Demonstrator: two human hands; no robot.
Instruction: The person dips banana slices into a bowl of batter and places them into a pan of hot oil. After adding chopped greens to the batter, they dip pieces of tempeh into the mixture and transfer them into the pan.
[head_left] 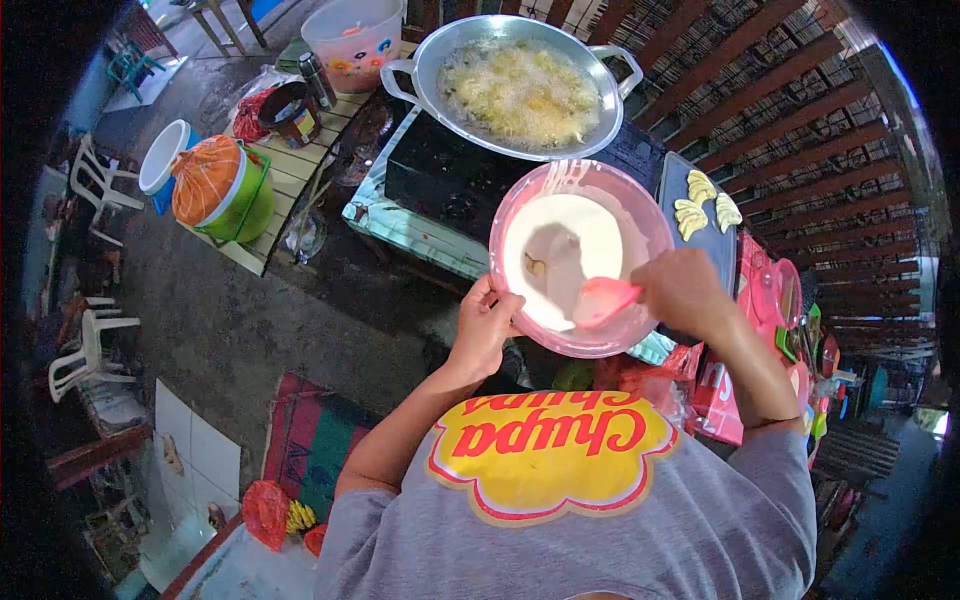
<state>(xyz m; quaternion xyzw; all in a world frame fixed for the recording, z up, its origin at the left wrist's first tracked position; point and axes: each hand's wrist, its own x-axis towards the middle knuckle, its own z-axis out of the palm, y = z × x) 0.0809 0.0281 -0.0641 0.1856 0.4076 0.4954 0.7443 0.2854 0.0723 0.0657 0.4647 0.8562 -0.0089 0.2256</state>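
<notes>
A pink plastic bowl (655, 215) of creamy white batter is tilted in front of my chest. My left hand (485, 325) grips its left rim, thumb on the edge. In my right hand (685, 292), at the right side of the bowl, is a pink scoop (602, 300) whose head is down in the batter. A small brownish piece (536, 265) shows in the batter. Just beyond the bowl, a large metal pan (430, 75) holds bubbling oil with yellow pieces (520, 95) frying in it.
Right of the bowl, a grey tray (708, 235) carries several pale fan-shaped pieces (690, 218). The dark stove (430, 175) lies under the pan. A green bucket (245, 205) and a flowered tub (355, 50) stand at the left, and pink utensils (775, 290) at the right.
</notes>
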